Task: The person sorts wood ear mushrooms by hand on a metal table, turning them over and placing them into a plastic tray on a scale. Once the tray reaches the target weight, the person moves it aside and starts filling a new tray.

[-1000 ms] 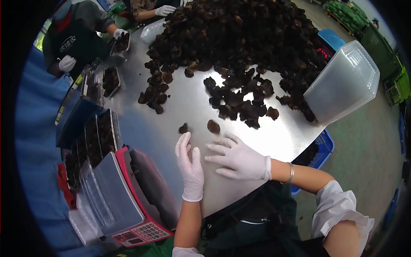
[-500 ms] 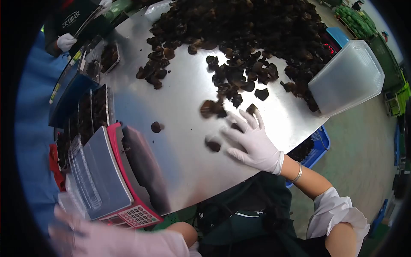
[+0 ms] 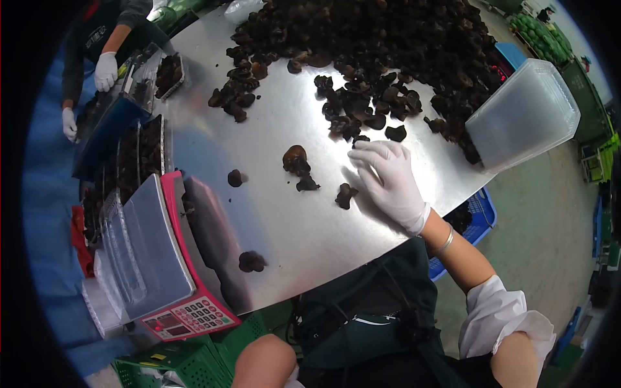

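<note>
My right hand [image 3: 391, 184], in a white glove, is over the steel table [image 3: 304, 252] with its fingers curled in. What lies inside those fingers, if anything, is hidden. A dark wood ear mushroom piece [image 3: 360, 138] shows at the fingertips, and another wood ear [image 3: 346, 195] lies just left of the palm. Farther left rests a brownish wood ear [image 3: 295, 158] with a darker one below it. Of my left arm [image 3: 265, 362] only a bare part shows at the bottom edge; that hand is out of view.
A big heap of wood ears [image 3: 369, 39] covers the far side. Stacked clear plastic trays [image 3: 524, 113] stand at right. A pink-edged scale [image 3: 162, 246] and filled trays [image 3: 152, 145] line the left. A co-worker's gloved hand [image 3: 105, 71] is at upper left. Green crates [image 3: 174, 365] sit below.
My right hand's spread fingers have curled in, moving slightly up. My left hand has left the view. A wood ear now lies near the scale, and pieces beside my right hand have shifted.
</note>
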A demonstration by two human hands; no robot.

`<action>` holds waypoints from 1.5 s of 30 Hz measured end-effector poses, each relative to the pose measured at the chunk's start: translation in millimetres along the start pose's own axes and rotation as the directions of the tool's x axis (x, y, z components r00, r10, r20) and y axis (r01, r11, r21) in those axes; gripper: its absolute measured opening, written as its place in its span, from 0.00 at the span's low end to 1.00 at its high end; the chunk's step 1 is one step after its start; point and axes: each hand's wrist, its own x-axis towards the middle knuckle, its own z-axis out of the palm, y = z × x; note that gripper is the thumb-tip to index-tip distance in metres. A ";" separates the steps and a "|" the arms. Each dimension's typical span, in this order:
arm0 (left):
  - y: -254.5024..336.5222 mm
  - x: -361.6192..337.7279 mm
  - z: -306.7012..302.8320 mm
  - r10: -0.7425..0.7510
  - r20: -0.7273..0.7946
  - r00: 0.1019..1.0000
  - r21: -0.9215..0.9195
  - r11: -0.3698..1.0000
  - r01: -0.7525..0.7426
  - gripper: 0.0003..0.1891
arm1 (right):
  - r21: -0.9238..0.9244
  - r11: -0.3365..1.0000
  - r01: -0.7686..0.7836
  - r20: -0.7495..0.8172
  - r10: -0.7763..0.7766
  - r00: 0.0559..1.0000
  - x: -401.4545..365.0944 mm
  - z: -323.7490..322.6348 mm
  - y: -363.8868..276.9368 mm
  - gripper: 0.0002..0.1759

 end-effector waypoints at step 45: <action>-172.6 -143.9 -62.4 -0.860 0.032 0.509 0.768 0.347 0.538 0.19 | -0.373 0.595 -0.712 -0.694 0.330 0.639 -109.0 -123.7 14.9 0.15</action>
